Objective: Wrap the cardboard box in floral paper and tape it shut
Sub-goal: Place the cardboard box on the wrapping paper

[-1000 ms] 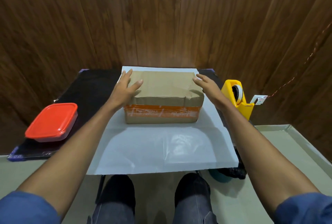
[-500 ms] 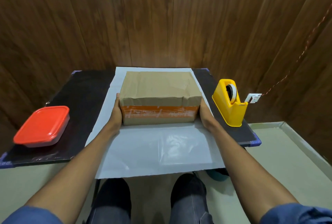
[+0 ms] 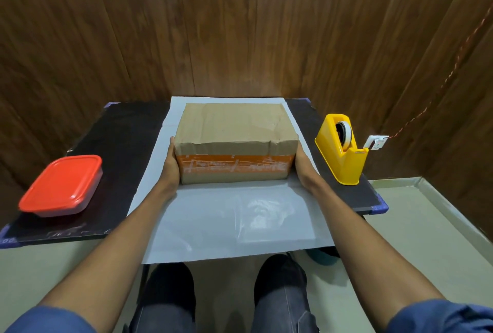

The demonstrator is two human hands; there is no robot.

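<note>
A brown cardboard box (image 3: 234, 129) with an orange tape band on its near face sits on a sheet of wrapping paper (image 3: 234, 220) that lies white side up on the black table (image 3: 125, 145). The paper's near edge hangs over the table front. My left hand (image 3: 170, 167) presses flat against the box's left side. My right hand (image 3: 302, 167) presses against its right side. Both hands grip the box between them; most of the fingers are hidden behind the box's sides.
A yellow tape dispenser (image 3: 342, 148) stands at the table's right edge. A red-lidded plastic container (image 3: 62, 185) rests at the left front. Wood-panelled walls close in behind and beside the table. My knees show under the paper's overhang.
My hands dropped from the box's top corners to its left and right sides and now clasp it. Since half a second ago little has moved.
</note>
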